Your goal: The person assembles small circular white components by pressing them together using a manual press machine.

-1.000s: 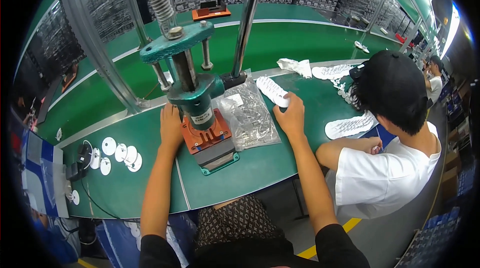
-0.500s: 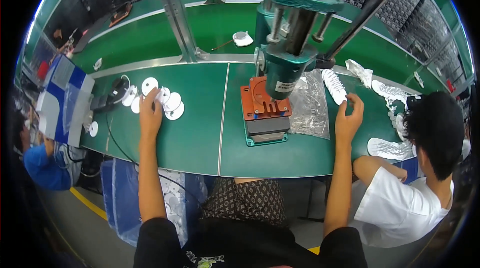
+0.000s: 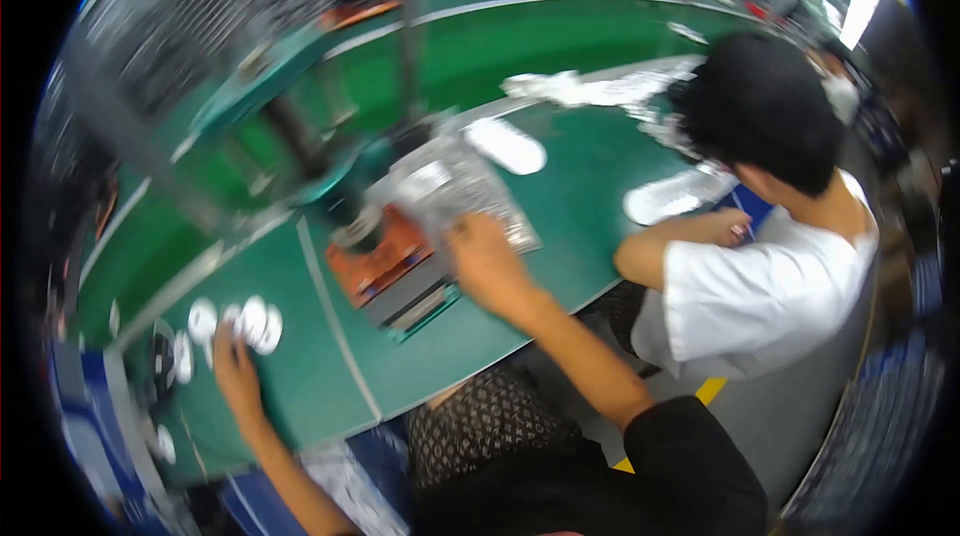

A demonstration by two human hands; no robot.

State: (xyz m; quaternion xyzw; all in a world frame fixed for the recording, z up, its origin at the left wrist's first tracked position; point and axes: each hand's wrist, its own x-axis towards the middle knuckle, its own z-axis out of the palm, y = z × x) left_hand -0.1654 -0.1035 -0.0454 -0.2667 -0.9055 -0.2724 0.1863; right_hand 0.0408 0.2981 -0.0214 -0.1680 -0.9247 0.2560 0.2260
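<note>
White discs [image 3: 254, 317] on green worktop [image 3: 300, 376], yellow stripe [image 3: 711, 391] on grey floor [image 3: 765, 426]

Table [image 3: 310, 366]: green top, crossed by a pale seam [image 3: 335, 321]
White discs [image 3: 255, 321]: loosely grouped left of the seam
Press [image 3: 375, 261]: standing just right of the seam
Clear bag [image 3: 450, 176]: flat, just beside the press
White row [image 3: 508, 146]: just beyond the bag
Second white row [image 3: 680, 196]: farther right, blurred
</note>
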